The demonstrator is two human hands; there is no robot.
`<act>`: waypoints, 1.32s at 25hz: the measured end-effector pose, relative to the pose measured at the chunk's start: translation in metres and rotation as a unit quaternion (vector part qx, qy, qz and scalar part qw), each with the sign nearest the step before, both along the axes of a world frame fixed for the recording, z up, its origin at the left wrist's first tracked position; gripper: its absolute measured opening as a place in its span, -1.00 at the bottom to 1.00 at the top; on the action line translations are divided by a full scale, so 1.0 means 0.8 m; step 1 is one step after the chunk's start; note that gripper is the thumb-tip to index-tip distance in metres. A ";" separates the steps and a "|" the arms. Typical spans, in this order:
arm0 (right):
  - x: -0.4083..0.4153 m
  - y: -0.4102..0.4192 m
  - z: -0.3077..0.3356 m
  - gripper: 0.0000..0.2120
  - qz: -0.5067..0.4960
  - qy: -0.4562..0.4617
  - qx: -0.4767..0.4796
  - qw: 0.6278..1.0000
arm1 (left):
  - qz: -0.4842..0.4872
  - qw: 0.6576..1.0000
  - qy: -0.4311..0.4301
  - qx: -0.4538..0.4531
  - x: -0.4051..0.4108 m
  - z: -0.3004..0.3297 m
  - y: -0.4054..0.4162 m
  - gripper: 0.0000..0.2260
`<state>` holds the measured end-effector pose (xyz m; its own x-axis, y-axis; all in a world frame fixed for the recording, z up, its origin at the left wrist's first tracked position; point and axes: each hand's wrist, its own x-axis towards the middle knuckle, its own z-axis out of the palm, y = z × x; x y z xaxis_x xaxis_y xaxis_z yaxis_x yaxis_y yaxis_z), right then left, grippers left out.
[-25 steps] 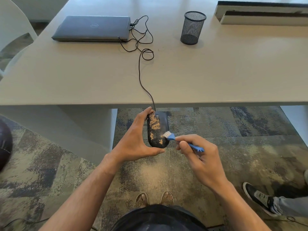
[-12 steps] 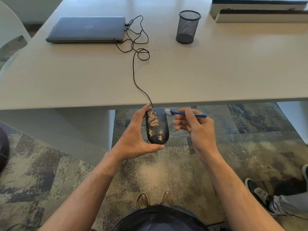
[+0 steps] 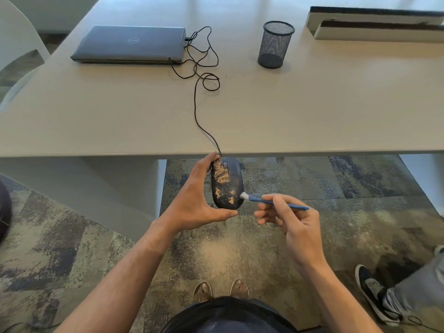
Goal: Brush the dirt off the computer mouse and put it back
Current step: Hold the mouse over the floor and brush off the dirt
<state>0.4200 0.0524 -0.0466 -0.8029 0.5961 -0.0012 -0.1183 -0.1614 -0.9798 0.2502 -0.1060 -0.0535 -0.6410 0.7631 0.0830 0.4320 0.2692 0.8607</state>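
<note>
A black wired computer mouse (image 3: 234,179) is held just off the table's near edge, above the carpet. Tan dirt covers its left half and lower part. My left hand (image 3: 192,203) grips it from the left side and underneath. My right hand (image 3: 295,224) holds a small blue brush (image 3: 271,201) by its thin handle. The brush's white bristles touch the mouse's lower right edge. The mouse cable (image 3: 195,102) runs across the table to the closed laptop (image 3: 129,44).
A black mesh pen cup (image 3: 275,44) stands on the beige table (image 3: 312,111) at the back. White trays (image 3: 374,25) lie at the far right. Another person's shoe and leg (image 3: 374,294) are on the carpet at lower right. A white chair (image 3: 14,44) stands at the left.
My right hand has swept the brush from the top of the mouse down to its lower right edge. Less dirt lies on the right half than a second ago. My left hand keeps its grip.
</note>
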 end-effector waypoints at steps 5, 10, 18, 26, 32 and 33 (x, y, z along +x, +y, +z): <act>0.004 0.015 0.006 -0.77 -0.021 -0.002 0.035 0.999 | -0.001 1.000 0.000 -0.006 0.000 0.002 0.002 0.09; -0.029 0.023 0.031 -0.82 -0.033 0.001 0.103 0.994 | 0.000 1.000 0.003 -0.014 0.001 0.005 0.003 0.10; -0.024 -0.004 0.027 -0.87 0.046 -0.030 0.243 0.968 | 0.003 1.000 0.000 -0.007 0.007 0.008 -0.002 0.09; 0.015 0.005 0.023 -0.79 0.018 -0.024 0.265 0.964 | -0.002 1.000 0.006 -0.008 0.010 0.006 -0.006 0.08; -0.018 0.001 0.033 -0.86 0.011 -0.029 0.224 0.974 | -0.011 1.000 0.006 -0.010 0.020 0.006 -0.005 0.07; -0.019 -0.002 0.031 -0.86 0.019 -0.030 0.234 0.972 | -0.009 1.000 0.006 -0.006 0.020 0.006 -0.005 0.07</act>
<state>0.4047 0.0505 -0.0215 -0.8308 0.5132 0.2152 -0.0606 0.3010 -0.9517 0.2660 -0.1102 -0.0484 -0.6254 0.7760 0.0820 0.4481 0.2712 0.8519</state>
